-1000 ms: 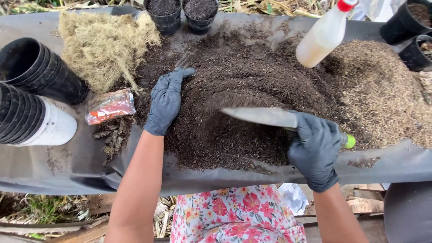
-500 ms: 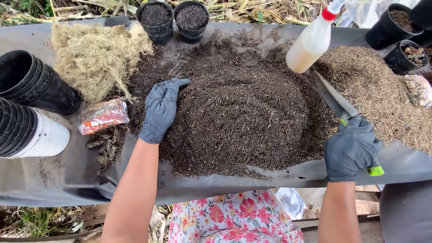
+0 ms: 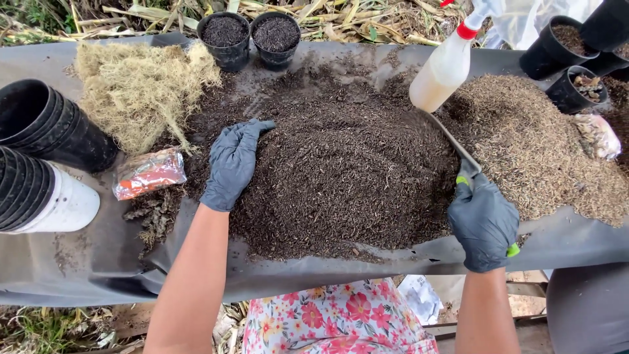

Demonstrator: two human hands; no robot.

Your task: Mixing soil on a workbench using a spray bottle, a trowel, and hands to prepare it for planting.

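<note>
Clamped in our right hand [image 3: 483, 223], green-handled trowel [image 3: 452, 145] at soil heap's [image 3: 341, 170] right edge, our left hand [image 3: 230, 164] flat, fingers spread on soil, orange-red packet [image 3: 148, 173] near sheet's [image 3: 78, 262] left edge.

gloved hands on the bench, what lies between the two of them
In the head view, the dark soil heap fills the stretch between the left hand, flat on it, and the right hand, gripping the trowel.

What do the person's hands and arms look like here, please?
Both hands, left and right, wear snug dark grey gloves that end at the wrist and carry no markings. The forearms are bare, with no sleeves, watch or jewellery in view.
</note>
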